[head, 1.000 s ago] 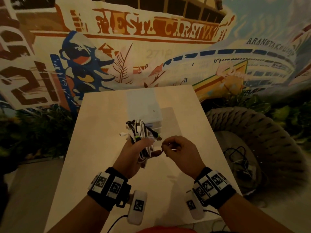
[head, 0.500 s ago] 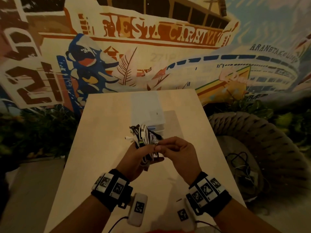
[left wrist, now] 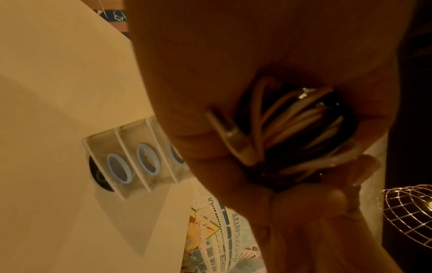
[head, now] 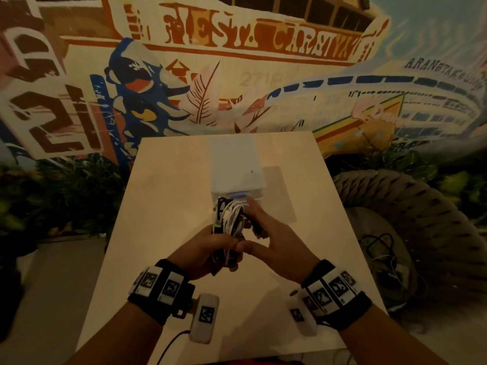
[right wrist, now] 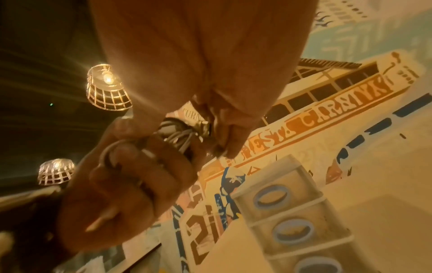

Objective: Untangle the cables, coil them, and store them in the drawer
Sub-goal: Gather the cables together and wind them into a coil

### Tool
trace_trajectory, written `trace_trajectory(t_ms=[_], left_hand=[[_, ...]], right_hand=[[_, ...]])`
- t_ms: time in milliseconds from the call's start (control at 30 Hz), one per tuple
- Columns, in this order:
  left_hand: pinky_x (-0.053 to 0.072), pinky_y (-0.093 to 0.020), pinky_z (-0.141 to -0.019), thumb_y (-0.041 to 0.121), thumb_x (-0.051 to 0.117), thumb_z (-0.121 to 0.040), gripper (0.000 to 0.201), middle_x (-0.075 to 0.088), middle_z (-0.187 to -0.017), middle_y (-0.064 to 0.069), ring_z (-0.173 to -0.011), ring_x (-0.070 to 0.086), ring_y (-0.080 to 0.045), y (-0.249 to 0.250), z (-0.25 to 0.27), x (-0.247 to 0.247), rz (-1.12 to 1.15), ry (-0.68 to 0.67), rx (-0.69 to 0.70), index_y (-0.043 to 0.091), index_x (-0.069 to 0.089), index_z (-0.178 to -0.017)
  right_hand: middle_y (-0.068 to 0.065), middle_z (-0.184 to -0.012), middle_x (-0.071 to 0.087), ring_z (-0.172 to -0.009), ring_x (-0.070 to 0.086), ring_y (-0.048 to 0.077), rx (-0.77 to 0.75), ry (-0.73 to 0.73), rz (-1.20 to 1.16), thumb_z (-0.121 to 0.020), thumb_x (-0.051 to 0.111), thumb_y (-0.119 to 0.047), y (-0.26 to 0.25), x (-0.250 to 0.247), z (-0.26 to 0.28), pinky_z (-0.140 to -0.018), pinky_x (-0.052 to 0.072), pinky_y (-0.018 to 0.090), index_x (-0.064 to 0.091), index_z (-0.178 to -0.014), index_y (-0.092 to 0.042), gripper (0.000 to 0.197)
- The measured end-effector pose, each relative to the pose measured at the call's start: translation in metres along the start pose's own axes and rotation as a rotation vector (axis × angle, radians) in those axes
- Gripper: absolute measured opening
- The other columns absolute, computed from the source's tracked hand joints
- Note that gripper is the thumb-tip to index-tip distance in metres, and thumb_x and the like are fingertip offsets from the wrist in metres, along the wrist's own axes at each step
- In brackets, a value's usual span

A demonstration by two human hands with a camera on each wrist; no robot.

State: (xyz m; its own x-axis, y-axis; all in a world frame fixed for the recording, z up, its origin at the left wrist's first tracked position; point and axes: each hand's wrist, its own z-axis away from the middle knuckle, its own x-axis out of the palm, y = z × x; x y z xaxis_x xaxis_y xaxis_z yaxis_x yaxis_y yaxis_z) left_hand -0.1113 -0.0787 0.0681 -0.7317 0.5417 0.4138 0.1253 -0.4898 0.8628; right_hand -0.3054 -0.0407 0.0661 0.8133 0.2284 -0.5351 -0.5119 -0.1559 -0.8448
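A bundle of coiled white and black cables [head: 229, 219] stands upright in my left hand [head: 210, 246], whose fingers wrap its lower part. The left wrist view shows the loops [left wrist: 299, 125] inside that fist. My right hand [head: 266, 233] lies against the bundle's right side, with its fingers along the cables and its thumb at the bottom beside my left thumb. Its fingertips [right wrist: 224, 144] meet the coil [right wrist: 177, 134] in the right wrist view. Just beyond the hands, a small white drawer unit [head: 237, 169] with blue ring handles [right wrist: 271, 198] stands on the table, its drawers pushed in.
The pale table [head: 163, 206] ends at a mural wall. A woven round seat [head: 411, 214] with loose dark cables [head: 379, 246] stands to the right, and plants [head: 66, 196] grow to the left. Wire-cage lamps [right wrist: 107, 86] hang overhead.
My right hand left its pinch on a cable end at the bundle's right and closed in against the bundle. Both hands carried it forward, up to the drawer unit.
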Motion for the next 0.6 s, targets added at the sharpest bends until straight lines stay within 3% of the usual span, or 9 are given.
trace_trajectory(t_ms=[67,133,200,267,333,400,467,533,600], left_hand=[[0.051,-0.035,-0.058,0.023,0.071,-0.067,0.050,0.062,-0.072,-0.007,-0.065,0.061,-0.021,0.005,0.000,-0.001,-0.058,0.032,-0.017,-0.002,0.058,-0.108],[0.053,-0.036,-0.060,0.027,0.074,-0.065,0.053,0.065,-0.075,-0.008,-0.069,0.063,-0.023,0.008,-0.001,-0.001,-0.105,0.083,-0.038,-0.001,0.061,-0.108],[0.054,-0.037,-0.062,0.029,0.075,-0.064,0.059,0.067,-0.079,-0.009,-0.073,0.065,-0.024,0.008,-0.003,0.001,-0.154,0.146,-0.052,-0.001,0.061,-0.113],[0.055,-0.039,-0.065,0.027,0.076,-0.069,0.052,0.068,-0.083,-0.013,-0.075,0.065,-0.025,0.007,-0.007,0.005,-0.213,0.210,-0.028,0.002,0.064,-0.112],[0.057,-0.040,-0.065,0.021,0.076,-0.077,0.039,0.069,-0.083,-0.015,-0.072,0.065,-0.024,0.004,-0.011,0.011,-0.333,0.272,0.024,0.007,0.067,-0.113],[0.059,-0.038,-0.063,0.017,0.078,-0.082,0.034,0.070,-0.075,-0.004,-0.067,0.066,-0.019,0.000,-0.015,0.016,-0.462,0.335,0.077,0.022,0.067,-0.114],[0.062,-0.043,-0.067,0.020,0.079,-0.083,0.040,0.073,-0.080,0.003,-0.071,0.071,-0.017,-0.004,-0.017,0.023,-0.536,0.398,0.128,0.035,0.060,-0.114],[0.061,-0.046,-0.078,0.032,0.079,-0.077,0.045,0.076,-0.091,0.005,-0.083,0.073,-0.014,-0.006,-0.018,0.027,-0.593,0.458,0.184,0.035,0.058,-0.116],[0.060,-0.045,-0.082,0.035,0.076,-0.073,0.044,0.076,-0.094,0.007,-0.085,0.073,-0.010,-0.007,-0.016,0.032,-0.601,0.492,0.231,0.035,0.060,-0.114]], right_hand=[[-0.013,-0.135,0.060,-0.111,0.062,0.003,-0.008,-0.024,-0.003,-0.098,0.055,-0.051,-0.002,0.005,0.000,-0.093,0.049,0.017,0.012,-0.154,-0.050,0.070],[-0.016,-0.139,0.057,-0.116,0.059,-0.001,0.024,-0.054,-0.061,-0.102,0.048,-0.048,-0.006,0.010,0.000,-0.094,0.045,0.010,0.014,-0.155,-0.051,0.062],[-0.016,-0.151,0.047,-0.131,0.050,0.000,0.069,-0.100,-0.177,-0.107,0.041,-0.040,-0.005,0.016,0.001,-0.107,0.040,0.015,0.013,-0.157,-0.047,0.058],[-0.016,-0.160,0.034,-0.144,0.035,0.000,0.121,-0.104,-0.342,-0.109,0.038,-0.018,-0.001,0.019,0.002,-0.120,0.030,0.025,0.018,-0.159,-0.038,0.057],[-0.012,-0.161,0.033,-0.148,0.031,0.002,0.158,-0.050,-0.371,-0.101,0.038,-0.004,0.003,0.021,0.003,-0.125,0.025,0.034,0.023,-0.158,-0.032,0.065],[-0.006,-0.160,0.038,-0.147,0.035,0.009,0.154,0.013,-0.400,-0.095,0.040,0.001,0.006,0.022,0.002,-0.124,0.028,0.042,0.026,-0.159,-0.027,0.071],[-0.001,-0.158,0.042,-0.146,0.039,0.015,0.159,0.068,-0.506,-0.093,0.039,0.012,0.005,0.023,0.001,-0.122,0.031,0.047,0.026,-0.159,-0.022,0.075],[0.003,-0.156,0.045,-0.143,0.043,0.023,0.174,0.112,-0.621,-0.085,0.041,0.015,0.003,0.024,0.001,-0.119,0.033,0.055,0.025,-0.159,-0.021,0.084],[0.007,-0.150,0.051,-0.135,0.047,0.038,0.224,0.148,-0.755,-0.067,0.048,0.006,-0.002,0.024,0.002,-0.114,0.036,0.057,0.028,-0.159,-0.024,0.098]])
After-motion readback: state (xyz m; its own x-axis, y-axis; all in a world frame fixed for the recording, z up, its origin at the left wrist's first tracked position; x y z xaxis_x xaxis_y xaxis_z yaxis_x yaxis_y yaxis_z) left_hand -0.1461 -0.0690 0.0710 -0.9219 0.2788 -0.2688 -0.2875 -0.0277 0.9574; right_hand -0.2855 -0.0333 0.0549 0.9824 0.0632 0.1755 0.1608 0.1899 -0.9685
